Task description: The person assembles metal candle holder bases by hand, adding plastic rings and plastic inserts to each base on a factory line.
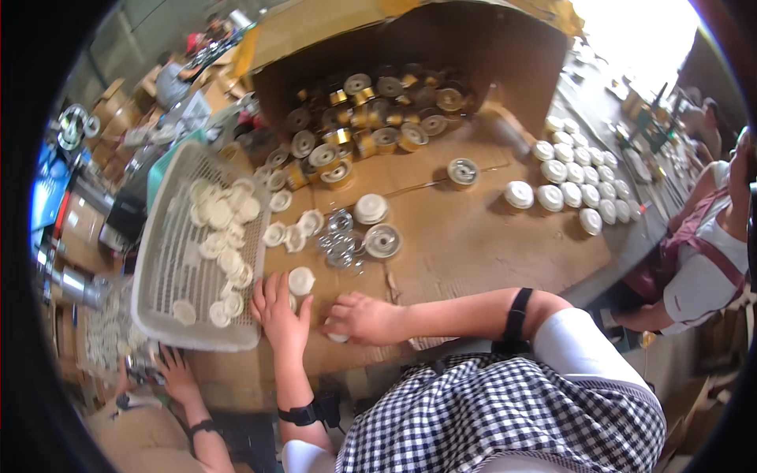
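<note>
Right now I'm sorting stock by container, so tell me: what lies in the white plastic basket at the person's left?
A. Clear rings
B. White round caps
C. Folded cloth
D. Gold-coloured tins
B: the white plastic basket holds scattered white round caps; the gold-coloured tins are piled at the cardboard box instead.

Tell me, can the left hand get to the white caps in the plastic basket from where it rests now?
Probably yes. The left hand lies flat on the cardboard right beside the basket, whose top is open, and nothing stands between it and the white caps inside.
</note>
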### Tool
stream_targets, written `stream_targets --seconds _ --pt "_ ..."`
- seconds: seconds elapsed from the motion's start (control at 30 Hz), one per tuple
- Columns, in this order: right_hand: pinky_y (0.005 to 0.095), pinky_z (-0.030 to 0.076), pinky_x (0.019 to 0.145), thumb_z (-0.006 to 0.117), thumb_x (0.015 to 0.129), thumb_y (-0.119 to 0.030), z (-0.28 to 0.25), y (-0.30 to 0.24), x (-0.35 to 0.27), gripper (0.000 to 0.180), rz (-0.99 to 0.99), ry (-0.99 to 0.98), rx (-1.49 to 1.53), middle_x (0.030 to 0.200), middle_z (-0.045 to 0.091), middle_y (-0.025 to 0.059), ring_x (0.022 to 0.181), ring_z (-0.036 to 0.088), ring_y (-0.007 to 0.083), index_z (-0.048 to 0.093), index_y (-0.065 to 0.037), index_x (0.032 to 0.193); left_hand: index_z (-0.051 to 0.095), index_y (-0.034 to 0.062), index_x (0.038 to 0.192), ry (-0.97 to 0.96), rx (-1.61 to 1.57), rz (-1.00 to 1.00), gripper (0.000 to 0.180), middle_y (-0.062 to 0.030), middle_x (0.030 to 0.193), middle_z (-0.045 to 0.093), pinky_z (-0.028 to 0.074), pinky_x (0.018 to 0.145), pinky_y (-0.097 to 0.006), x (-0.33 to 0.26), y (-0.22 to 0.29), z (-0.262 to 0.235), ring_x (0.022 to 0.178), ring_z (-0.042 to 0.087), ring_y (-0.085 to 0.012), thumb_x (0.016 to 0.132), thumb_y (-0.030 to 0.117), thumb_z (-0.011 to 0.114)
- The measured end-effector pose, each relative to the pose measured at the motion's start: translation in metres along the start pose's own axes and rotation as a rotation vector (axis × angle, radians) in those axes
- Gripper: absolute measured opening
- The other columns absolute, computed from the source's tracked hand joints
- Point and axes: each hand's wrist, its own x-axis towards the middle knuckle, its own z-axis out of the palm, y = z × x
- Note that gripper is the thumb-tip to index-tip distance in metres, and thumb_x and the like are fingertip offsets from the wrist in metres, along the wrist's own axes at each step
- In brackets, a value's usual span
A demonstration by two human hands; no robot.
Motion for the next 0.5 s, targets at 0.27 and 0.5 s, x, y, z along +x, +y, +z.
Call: stream_targets --seconds 0.27,0.5 --pt "0.0513 0.044 0.103 0.074 0.085 -0.021 -0.111 0.038 -0.078 0.058 0.383 0.517 -0.279 0.13 0.059 0.0167 0.121 0.053 0.0391 0.055 -0.01 0.138 0.064 0.0058 0.129 -0.183 -0.307 0.024 0.054 -0.0128 0.131 0.062 0.038 0.11 -0.048 0.008 -0.015 0.01 0.122 0.055 -0.0348 0.079 0.014 0.08" --pt "0.0514 0.039 0.105 0.069 0.09 -0.024 -0.159 0.155 -0.161 0.055 0.787 0.625 -0.577 0.129 0.057 0.0195 0.124 0.048 0.0398 0.054 -0.015 0.142 0.062 0.0041 0.13 0.089 -0.638 0.141 0.05 -0.014 0.13 0.063 0.048 0.102 -0.043 0.04 0.081 -0.015 0.119 0.06 -0.0342 0.083 0.01 0.078"
